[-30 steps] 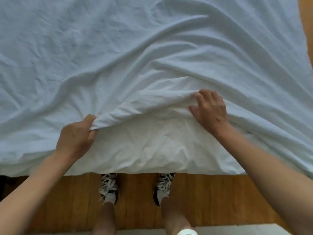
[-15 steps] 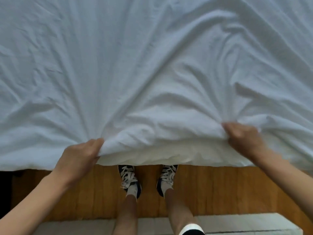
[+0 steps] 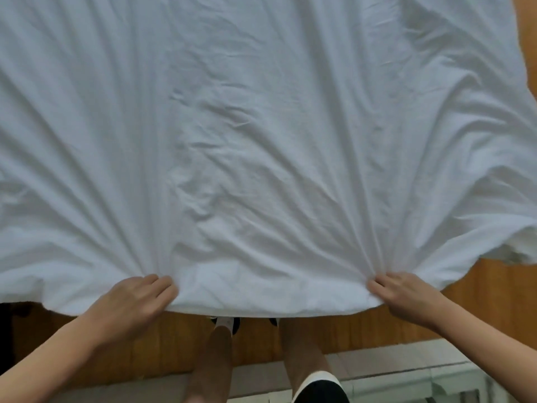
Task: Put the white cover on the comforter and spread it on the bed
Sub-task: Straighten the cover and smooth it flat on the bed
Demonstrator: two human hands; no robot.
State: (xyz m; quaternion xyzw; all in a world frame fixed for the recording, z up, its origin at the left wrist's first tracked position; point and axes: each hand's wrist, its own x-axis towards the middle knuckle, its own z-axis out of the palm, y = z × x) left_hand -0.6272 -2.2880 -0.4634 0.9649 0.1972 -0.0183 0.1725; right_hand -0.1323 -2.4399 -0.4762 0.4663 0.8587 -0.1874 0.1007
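Note:
The white cover (image 3: 261,126) fills most of the head view, stretched out over the bed with creases fanning away from its near edge. My left hand (image 3: 136,298) grips that near edge at the lower left. My right hand (image 3: 404,295) grips the same edge at the lower right. The cloth between the two hands is pulled taut and hangs a little past the bed, over my feet. The comforter itself is hidden under or inside the white cloth. At the right, a corner of the cover (image 3: 520,245) droops off the bed.
A wooden floor (image 3: 479,298) runs under the near edge of the cloth. My legs (image 3: 215,356) and shoes stand right at the edge. A pale low ledge (image 3: 392,370) lies behind my feet. Wood also shows at the upper right (image 3: 526,39).
Both hands have drawn the near edge of the cover back toward me and farther apart. The bunched fold between them has flattened, and the cloth now lies tauter.

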